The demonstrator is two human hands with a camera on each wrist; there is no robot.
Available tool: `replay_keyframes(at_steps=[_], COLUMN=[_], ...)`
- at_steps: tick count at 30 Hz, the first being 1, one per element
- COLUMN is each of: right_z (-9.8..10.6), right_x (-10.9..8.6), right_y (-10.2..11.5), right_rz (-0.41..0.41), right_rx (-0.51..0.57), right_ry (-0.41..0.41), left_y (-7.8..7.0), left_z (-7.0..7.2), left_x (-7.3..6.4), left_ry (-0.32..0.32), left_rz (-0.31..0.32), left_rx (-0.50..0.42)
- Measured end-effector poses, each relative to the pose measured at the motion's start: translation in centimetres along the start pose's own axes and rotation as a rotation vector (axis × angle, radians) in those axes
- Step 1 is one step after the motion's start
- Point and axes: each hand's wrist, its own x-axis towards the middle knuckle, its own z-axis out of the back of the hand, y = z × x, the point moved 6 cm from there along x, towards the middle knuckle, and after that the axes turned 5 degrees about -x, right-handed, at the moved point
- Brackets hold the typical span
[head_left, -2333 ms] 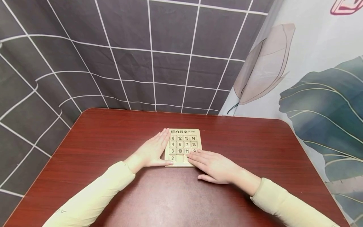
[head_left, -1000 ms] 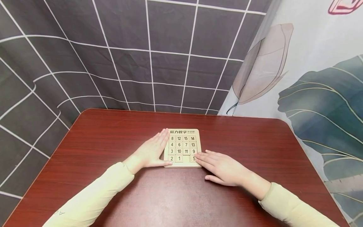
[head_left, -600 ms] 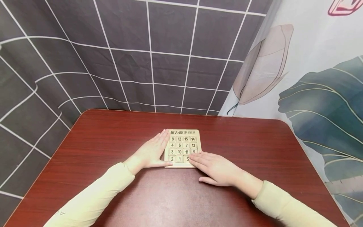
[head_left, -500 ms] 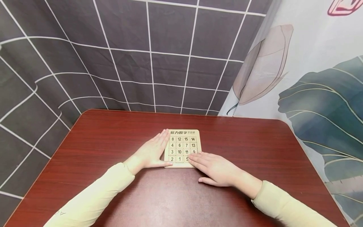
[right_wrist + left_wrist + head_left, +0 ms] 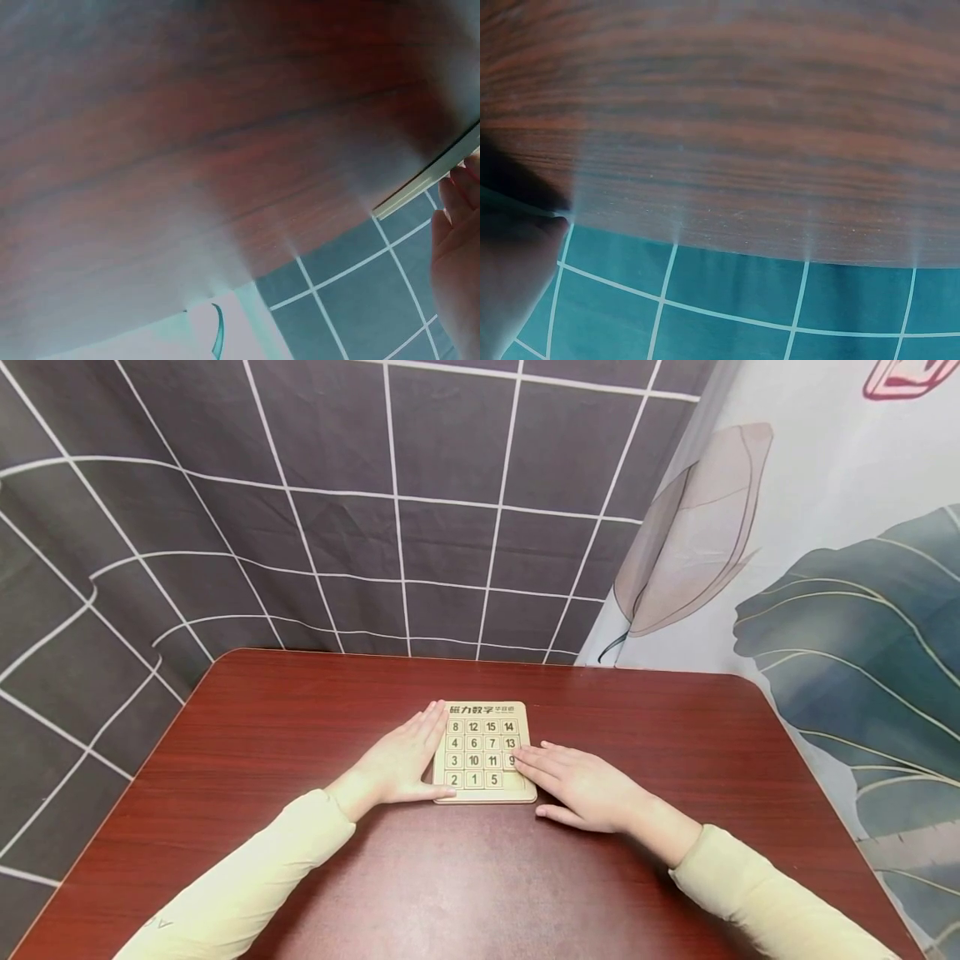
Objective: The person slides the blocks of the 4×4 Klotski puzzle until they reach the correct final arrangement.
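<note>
A pale wooden number sliding puzzle [image 5: 486, 796] lies flat on the table, with rows of numbered square tiles. Its bottom row reads 2, 1 and 5, and the slot at its right end is bare. My left hand [image 5: 397, 762] steadies the puzzle's left side, fingers straight along the edge and thumb across the lower left corner. The right hand [image 5: 588, 787] reaches in from the right, its straight fingertips on tile 9 [image 5: 510, 763], partly covering it. In the right wrist view, the puzzle's thin edge [image 5: 427, 178] shows beside the fingers.
The reddish-brown wooden table [image 5: 285, 710] has rounded far corners. Behind it hangs a dark grey curtain [image 5: 450, 543] with a white grid. A white curtain with a leaf print [image 5: 862, 635] hangs at the right.
Tiles 1 and then 5 have slid left, so the bare slot has shifted to the bottom right corner. My right hand has moved up to tile 9. The left hand has stayed in place.
</note>
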Motion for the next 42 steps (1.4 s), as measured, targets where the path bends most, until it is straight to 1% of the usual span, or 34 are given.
replay_keyframes(at_steps=[6,14,20,24,27,36,42], right_z=[-0.1,0.0,0.3,0.3,0.2,-0.6,-1.1], right_x=[0.0,-1.0,-1.3,-1.1,-0.6,1.1,1.8], right_y=[0.2,1.4,1.9,1.4,0.7,-2.0,-2.6], right_rz=[0.009,0.058,0.073,0.068,0.046,-0.061,-0.081], right_rx=[0.002,-0.004,-0.015,-0.015,-0.001,0.019,0.011], right_ry=[0.006,-0.047,-0.062,-0.067,-0.057,0.026,0.068], left_y=[0.0,-0.1,-0.2,-0.2,-0.2,-0.3,-0.4], left_z=[0.1,0.3,0.5,0.5,0.4,0.5,0.4], left_x=[-0.1,-0.1,-0.2,-0.3,-0.3,-0.2,-0.1], left_ry=[-0.015,-0.021,-0.025,-0.029,-0.028,-0.033,-0.028], left_rz=[-0.005,-0.007,-0.008,-0.01,-0.01,-0.019,-0.021], left_rx=[0.017,0.015,0.02,0.016,0.023,0.09,0.101])
